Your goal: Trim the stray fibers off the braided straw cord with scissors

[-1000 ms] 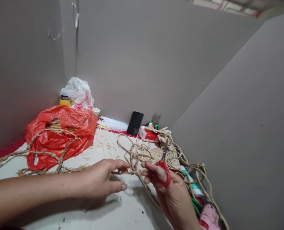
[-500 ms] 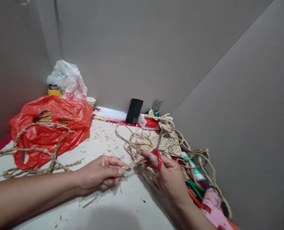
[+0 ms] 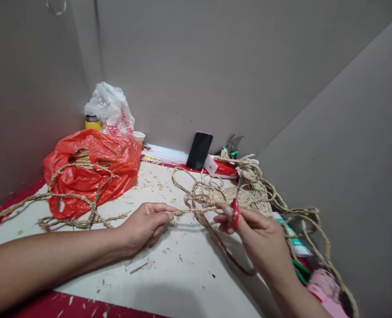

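My left hand pinches the end of a braided straw rope between thumb and fingers, just above the white table top. My right hand grips red-handled scissors, blades pointing up and away, and its fingers also touch the same rope a short way to the right. The rope runs taut between the two hands, then loops into a tangle over a coiled woven straw piece.
A red plastic bag with straw inside lies at the left, with rope draped over it. Behind it stand a white plastic bag, a yellow jar and a paper cup. A black phone leans on the grey wall. Pink and green items lie at the right.
My left hand went from lying open on the table to pinching the rope end. Both hands lifted the rope slightly and pulled it taut; the view shifted a little.
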The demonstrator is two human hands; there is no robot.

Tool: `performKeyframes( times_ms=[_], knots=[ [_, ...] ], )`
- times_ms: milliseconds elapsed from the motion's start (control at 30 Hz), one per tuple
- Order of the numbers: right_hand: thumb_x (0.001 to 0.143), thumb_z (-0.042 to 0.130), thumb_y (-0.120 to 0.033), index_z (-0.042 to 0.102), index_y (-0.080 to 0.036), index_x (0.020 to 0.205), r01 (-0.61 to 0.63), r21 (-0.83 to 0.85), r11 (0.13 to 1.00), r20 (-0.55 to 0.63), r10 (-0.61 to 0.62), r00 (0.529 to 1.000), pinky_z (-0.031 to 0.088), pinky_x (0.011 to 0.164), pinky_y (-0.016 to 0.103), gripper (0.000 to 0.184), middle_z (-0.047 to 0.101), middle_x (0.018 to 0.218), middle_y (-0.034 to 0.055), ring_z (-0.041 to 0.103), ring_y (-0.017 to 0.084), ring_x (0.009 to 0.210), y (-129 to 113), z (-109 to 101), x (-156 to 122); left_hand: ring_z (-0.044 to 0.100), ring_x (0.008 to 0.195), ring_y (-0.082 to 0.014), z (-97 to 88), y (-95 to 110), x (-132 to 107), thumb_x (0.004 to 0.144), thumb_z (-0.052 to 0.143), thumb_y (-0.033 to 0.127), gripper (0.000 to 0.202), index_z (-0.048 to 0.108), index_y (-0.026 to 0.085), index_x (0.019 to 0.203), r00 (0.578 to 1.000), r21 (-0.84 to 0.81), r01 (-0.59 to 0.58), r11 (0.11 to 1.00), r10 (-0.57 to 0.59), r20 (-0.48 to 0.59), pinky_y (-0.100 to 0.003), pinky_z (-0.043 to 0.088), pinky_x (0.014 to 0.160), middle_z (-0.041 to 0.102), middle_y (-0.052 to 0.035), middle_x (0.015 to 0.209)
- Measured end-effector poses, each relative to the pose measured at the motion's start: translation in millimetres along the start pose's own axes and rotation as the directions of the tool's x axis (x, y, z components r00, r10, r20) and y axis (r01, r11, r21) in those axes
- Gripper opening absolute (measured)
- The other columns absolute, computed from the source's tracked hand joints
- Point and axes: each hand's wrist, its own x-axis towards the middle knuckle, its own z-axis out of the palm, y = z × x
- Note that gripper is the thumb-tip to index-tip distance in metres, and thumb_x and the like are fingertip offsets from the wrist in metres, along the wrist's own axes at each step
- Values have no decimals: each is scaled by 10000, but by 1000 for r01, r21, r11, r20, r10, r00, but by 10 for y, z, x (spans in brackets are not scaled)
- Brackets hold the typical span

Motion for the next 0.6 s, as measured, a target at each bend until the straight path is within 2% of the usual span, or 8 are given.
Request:
performKeyframes(
  times_ms=[67,133,200,233,333,400,467,600],
  knots=[
    [684,730,-509,746,-178,844,30,-15,999,-71,-31,997,484,529,248,369,687,666,44,572,146,550,-13,-59,20,162,308,-58,-12,3,11,782,567,255,246,634,146,992,1000,-20,-2,1000,2,-7,-192,140,325,321,116,347],
    [739,676,-507,726,-182,783,81,-63,995,-77,-85,993,468,521,240,332,671,645,38,563,145,545,-34,-99,10,158,328,-54,-23,10,15,779,578,256,247,629,146,994,1000,-42,-4,999,4,-5,-184,143,337,312,119,361],
    [799,605,-471,682,-185,673,172,-164,971,45,-167,985,441,512,232,322,629,584,24,545,142,530,-68,-92,-54,151,340,-50,-32,19,15,784,582,268,248,627,145,994,1000,-55,-6,998,6,2,-179,137,347,301,122,371],
    [817,578,-435,654,-187,632,236,-230,944,160,-203,966,425,508,227,319,610,565,19,538,139,525,-87,-67,-105,147,343,-49,-35,23,16,789,581,274,247,627,144,993,1000,-58,-2,998,2,4,-179,130,350,296,123,373],
    [805,548,-338,532,-197,518,494,-434,754,416,-319,852,323,456,216,321,481,472,-21,435,108,449,-119,73,-275,135,340,-46,-38,32,17,796,575,277,245,627,140,991,1000,-70,8,997,-7,8,-182,106,352,289,124,369],
    [792,548,-322,483,-200,501,575,-540,614,466,-350,812,272,453,225,321,469,463,-31,396,96,428,-106,173,-349,123,340,-46,-34,37,16,792,579,268,246,624,135,993,1000,-88,12,996,-11,16,-185,98,352,288,125,361],
    [779,548,-321,465,-202,506,585,-623,520,471,-348,810,248,464,234,309,479,462,-34,386,93,422,-72,238,-369,118,342,-48,-28,43,12,786,583,250,255,619,133,1009,1000,-106,18,994,-15,23,-186,100,352,291,126,355],
    [764,544,-340,481,-208,534,546,-722,425,466,-285,838,244,491,245,273,514,492,-28,419,104,439,-12,247,-325,130,341,-51,-19,58,4,785,580,230,286,604,133,1054,999,-116,42,992,-40,27,-183,108,351,298,127,357]
  ],
)
